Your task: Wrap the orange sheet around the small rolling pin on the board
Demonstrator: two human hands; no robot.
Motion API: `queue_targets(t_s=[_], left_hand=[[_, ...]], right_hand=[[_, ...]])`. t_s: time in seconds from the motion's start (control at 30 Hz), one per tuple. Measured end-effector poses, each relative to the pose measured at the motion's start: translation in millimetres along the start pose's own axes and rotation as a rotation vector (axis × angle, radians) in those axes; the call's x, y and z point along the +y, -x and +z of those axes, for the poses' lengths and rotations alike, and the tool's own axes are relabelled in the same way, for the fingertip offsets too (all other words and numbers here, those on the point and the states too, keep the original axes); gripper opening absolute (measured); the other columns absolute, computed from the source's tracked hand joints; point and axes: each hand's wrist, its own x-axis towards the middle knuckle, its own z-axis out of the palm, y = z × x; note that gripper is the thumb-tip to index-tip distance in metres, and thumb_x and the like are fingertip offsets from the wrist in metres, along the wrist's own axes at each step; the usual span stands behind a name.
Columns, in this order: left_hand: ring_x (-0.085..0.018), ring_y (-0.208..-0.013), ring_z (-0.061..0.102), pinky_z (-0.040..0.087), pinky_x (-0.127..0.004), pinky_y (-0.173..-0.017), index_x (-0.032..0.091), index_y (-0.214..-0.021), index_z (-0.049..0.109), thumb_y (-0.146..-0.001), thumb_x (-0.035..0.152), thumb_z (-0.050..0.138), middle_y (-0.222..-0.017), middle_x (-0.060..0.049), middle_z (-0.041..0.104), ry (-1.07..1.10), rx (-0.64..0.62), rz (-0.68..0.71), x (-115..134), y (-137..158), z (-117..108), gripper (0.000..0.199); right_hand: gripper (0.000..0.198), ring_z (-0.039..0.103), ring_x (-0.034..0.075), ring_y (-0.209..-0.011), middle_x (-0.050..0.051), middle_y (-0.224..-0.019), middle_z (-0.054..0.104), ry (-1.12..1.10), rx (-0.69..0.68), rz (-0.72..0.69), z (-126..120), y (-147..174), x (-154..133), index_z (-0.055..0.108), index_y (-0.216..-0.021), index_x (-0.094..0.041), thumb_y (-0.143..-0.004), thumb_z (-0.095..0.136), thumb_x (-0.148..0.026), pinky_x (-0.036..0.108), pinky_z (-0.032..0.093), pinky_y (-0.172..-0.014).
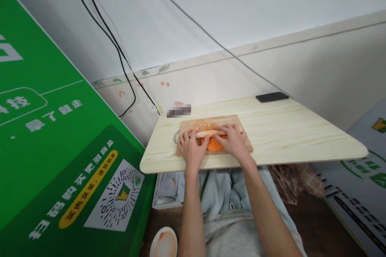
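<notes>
Both hands had the rolling pin (205, 133) between them: left hand (192, 148) over its left end, right hand (235, 141) over its right end, fingers draped across the top and thumbs pointing inward on the near side. Couldn't tell how hard they were squeezing.

Just on the near side of the pin was a flat orange piece, dough by the look of it (214, 143), partly hidden by the thumbs. My guess: soft, light, bendy, maybe a bit tacky, easy to tear if pinched at one edge, so better lifted with flat fingers under a wide stretch of it. The pin seemed stiff and light enough, best held near both ends like that, though sticky orange stuff could've made it drag.

All of this sat on a wooden cutting board (232, 119) with orange smears past the pin, close to the table's near edge, toward the near-left corner. A pixelated patch (179, 111) covered something by the table's (301, 136) far-left corner, and a dark phone (272, 96) lay by the far-right one. Below table level, left of the person's legs, was an orange-stained white dish (164, 245).
</notes>
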Motion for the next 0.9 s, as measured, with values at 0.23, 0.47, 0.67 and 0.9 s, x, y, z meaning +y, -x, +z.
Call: queue_targets(t_s=[0.23,0.47,0.67,0.9], left_hand=[[-0.036,-0.138,0.061,0.047,-0.053,-0.118,0.027,-0.127,0.079,-0.096,0.05,0.08,-0.14,-0.012,0.073,-0.006,0.005,-0.001,0.2,0.3,0.4,0.038],[-0.036,-0.138,0.061,0.048,-0.052,-0.117,0.028,-0.128,0.078,-0.094,0.053,0.082,-0.141,-0.011,0.072,-0.027,-0.004,0.005,-0.5,0.4,0.7,0.043],[-0.037,-0.137,0.061,0.048,-0.053,-0.116,0.028,-0.129,0.078,-0.094,0.052,0.082,-0.142,-0.012,0.072,-0.043,-0.011,0.005,-0.8,0.1,1.0,0.043],[-0.036,-0.138,0.06,0.047,-0.052,-0.117,0.028,-0.129,0.078,-0.095,0.051,0.081,-0.142,-0.012,0.072,-0.037,-0.018,0.003,0.1,0.1,-0.1,0.041]], right_hand=[[0.036,0.058,0.04,-0.132,0.011,-0.134,0.081,0.026,0.011,-0.03,2.4,0.1,3.8,0.084,-0.134,-0.036,-0.102,0.069,-0.044,0.069,0.034,-0.115],[0.04,0.057,0.039,-0.13,0.01,-0.132,0.08,0.026,0.008,-0.037,4.0,-0.4,6.3,0.082,-0.137,-0.035,-0.101,0.066,-0.044,0.068,0.032,-0.115],[0.039,0.056,0.041,-0.131,0.011,-0.133,0.08,0.014,0.022,-0.037,4.5,-0.3,6.4,0.083,-0.135,-0.036,-0.101,0.067,-0.047,0.069,0.031,-0.114],[0.038,0.058,0.039,-0.128,0.01,-0.128,0.08,0.067,0.03,-0.037,4.8,0.2,4.8,0.083,-0.135,-0.036,-0.103,0.067,-0.048,0.065,0.034,-0.113]])
